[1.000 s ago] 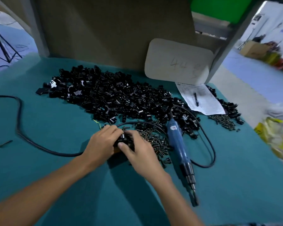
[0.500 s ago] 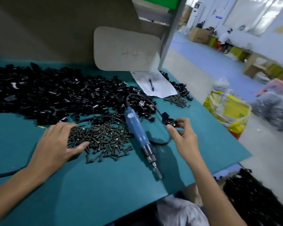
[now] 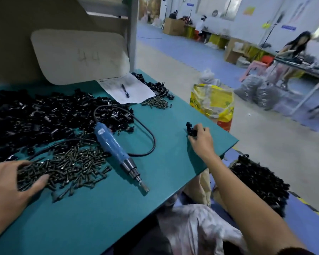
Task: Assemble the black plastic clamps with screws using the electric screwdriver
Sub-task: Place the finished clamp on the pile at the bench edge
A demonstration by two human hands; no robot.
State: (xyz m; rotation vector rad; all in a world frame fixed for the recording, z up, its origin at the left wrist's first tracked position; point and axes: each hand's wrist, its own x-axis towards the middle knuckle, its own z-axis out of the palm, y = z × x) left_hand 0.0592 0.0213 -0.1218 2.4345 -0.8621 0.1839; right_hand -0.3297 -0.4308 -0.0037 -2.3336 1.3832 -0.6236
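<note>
Blue electric screwdriver (image 3: 113, 145) lies flat beside scattered screws (image 3: 70, 167), black clamps (image 3: 35, 115).

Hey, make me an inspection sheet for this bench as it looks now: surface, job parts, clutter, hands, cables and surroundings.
Surface: teal table, bare along the near edge.
Job's things: clamps pile at back left; screws heaped before it; blue screwdriver lying beside the screws; one clamp held at the right.
Clutter: paper with a pen on it; second small screw heap beside it.
Hands: left hand rests on the screws; right hand pinches the clamp.
Cables: black cord loops from the screwdriver over the table.
Surroundings: yellow sack and a heap of black parts on the floor; people at far benches.
</note>
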